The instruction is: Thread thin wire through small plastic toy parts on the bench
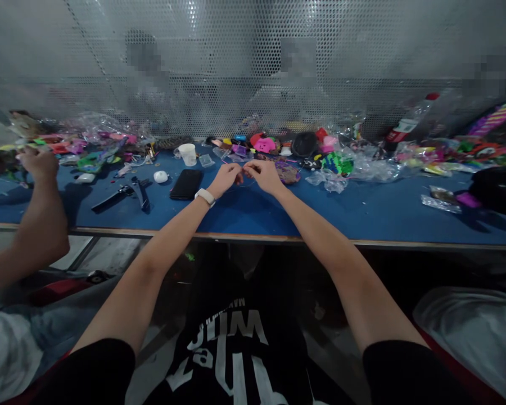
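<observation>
My left hand (226,179) and my right hand (263,174) meet fingertip to fingertip above the blue table. The fingers of both hands are pinched together. Whatever lies between them is too small to make out, though a thin pale strand seems to show near the fingertips. A white band sits on my left wrist. Left of my left hand lies a black phone (186,184). Just behind my right hand there is a brownish-purple lump (287,173), partly covered by the hand.
Black pliers-like cutters (124,194), a white earbud case (161,176) and a white cup (188,154) stand to the left. Colourful toys and plastic bags line the perforated metal screen (244,73). A cola bottle (410,125) leans at right. A co-worker's hands (40,163) work at far left.
</observation>
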Available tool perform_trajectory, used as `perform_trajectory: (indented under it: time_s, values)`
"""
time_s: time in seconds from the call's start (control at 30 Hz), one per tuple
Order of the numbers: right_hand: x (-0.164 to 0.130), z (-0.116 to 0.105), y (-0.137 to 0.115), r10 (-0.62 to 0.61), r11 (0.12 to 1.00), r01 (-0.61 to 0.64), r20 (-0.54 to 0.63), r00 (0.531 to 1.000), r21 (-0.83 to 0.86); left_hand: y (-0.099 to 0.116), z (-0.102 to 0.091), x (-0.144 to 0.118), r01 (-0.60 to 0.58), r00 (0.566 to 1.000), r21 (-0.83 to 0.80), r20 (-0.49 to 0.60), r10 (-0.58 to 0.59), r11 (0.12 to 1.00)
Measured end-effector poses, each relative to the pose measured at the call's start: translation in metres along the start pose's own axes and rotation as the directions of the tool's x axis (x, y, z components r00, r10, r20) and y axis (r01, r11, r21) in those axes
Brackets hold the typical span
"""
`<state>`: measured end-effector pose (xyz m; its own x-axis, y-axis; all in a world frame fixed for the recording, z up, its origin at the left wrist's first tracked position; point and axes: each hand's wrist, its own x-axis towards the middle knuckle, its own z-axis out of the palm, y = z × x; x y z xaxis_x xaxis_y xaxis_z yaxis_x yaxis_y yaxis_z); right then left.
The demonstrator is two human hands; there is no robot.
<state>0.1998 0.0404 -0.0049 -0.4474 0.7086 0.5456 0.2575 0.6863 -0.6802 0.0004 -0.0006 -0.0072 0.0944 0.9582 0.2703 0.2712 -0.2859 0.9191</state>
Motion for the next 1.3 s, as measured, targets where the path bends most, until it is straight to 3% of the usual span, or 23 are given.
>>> perform_trajectory:
  time_s: [0.13, 0.27, 0.47, 0.63, 0.8, 0.97, 1.07, 1.23, 1.3]
  values:
    - [0.000, -0.001, 0.001, 0.010, 1.000, -0.010, -0.006, 1.000, 0.019, -0.001, 0.004, 0.000, 0.157, 0.988, -0.251, 0.035, -0.153, 0.955]
    - [0.001, 0.001, 0.003, 0.045, 0.996, -0.042, -0.033, 0.998, 0.080, -0.004, 0.002, 0.002, 0.157, 0.988, -0.348, 0.045, -0.151, 0.924]
    - [0.002, 0.003, 0.003, 0.143, 0.975, -0.133, -0.045, 0.989, 0.179, -0.011, 0.000, 0.006, 0.054, 0.998, -0.284, -0.026, -0.064, 0.957]
    - [0.001, -0.004, -0.001, 0.190, 0.968, -0.193, 0.032, 0.981, 0.161, -0.013, -0.004, 0.003, -0.081, 0.997, -0.064, -0.023, 0.080, 0.995]
    - [0.000, -0.008, -0.003, 0.200, 0.962, -0.212, 0.086, 0.976, 0.170, -0.007, -0.007, -0.005, -0.198, 0.980, 0.174, 0.004, 0.200, 0.965]
    - [0.001, -0.008, -0.002, 0.368, 0.827, -0.407, 0.174, 0.913, 0.388, 0.000, -0.004, -0.008, -0.286, 0.953, 0.317, -0.001, 0.302, 0.904]
    - [0.000, -0.008, -0.001, 0.419, 0.756, -0.484, 0.242, 0.875, 0.442, -0.002, -0.001, -0.005, -0.294, 0.952, 0.296, 0.003, 0.307, 0.909]
    - [0.000, -0.008, 0.001, 0.300, 0.896, -0.317, 0.103, 0.948, 0.312, -0.012, 0.004, 0.002, -0.158, 0.987, 0.088, -0.001, 0.159, 0.983]
    - [0.001, -0.008, 0.003, 0.270, 0.914, -0.280, 0.075, 0.960, 0.292, -0.015, 0.004, 0.004, -0.126, 0.992, 0.024, 0.002, 0.126, 0.992]
